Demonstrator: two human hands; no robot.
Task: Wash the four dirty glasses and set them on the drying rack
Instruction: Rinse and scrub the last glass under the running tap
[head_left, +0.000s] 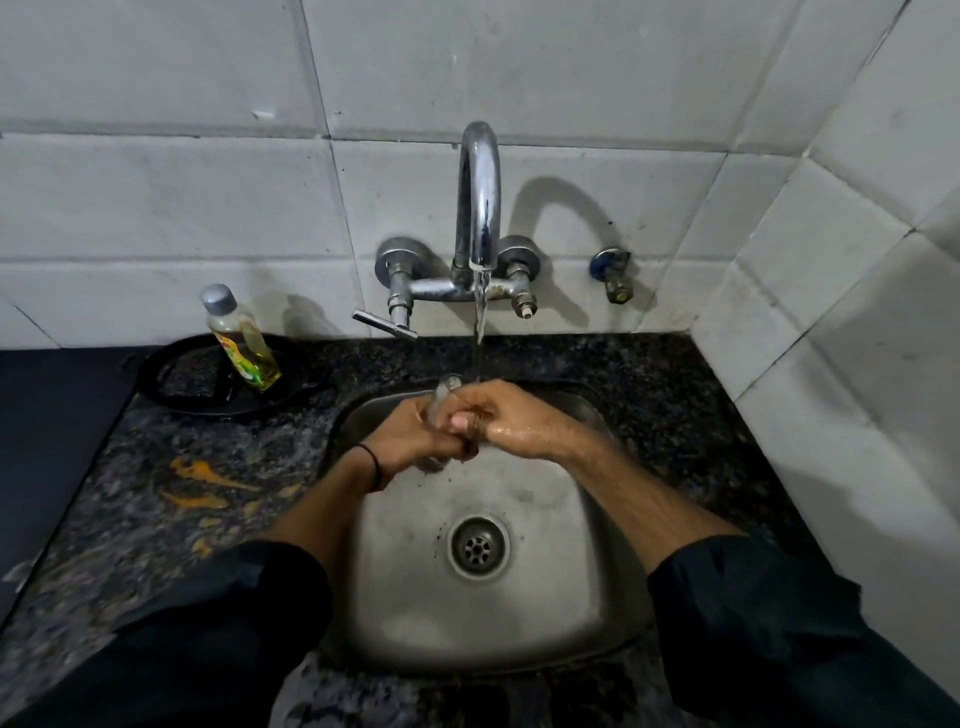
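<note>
A single wide-angle camera worn on the head is looking forward and steeply down, hovering close above a square stainless-steel sink (415, 597) set in a dark speckled stone counter (208, 467), facing a white tiled wall (519, 78) that is bending at the frame's edges

Honestly we barely see the glass (447, 388) here. The left hand (410, 435) and right hand (519, 423) are both curled round it, so only its rim pokes out on the far side and a blurry bit of base shows below the knuckles. We can't tell how clean it is. The label on the bottle (241, 338) is too small for us to read, and the bottle covers part of the black dish (208, 408) it stands in. The dark surface (52, 415) runs off the left edge, the left sleeve (208, 639) and right sleeve (769, 623) get cut by the near edge, and the hands hide the far rim of the sink (545, 519)
</note>
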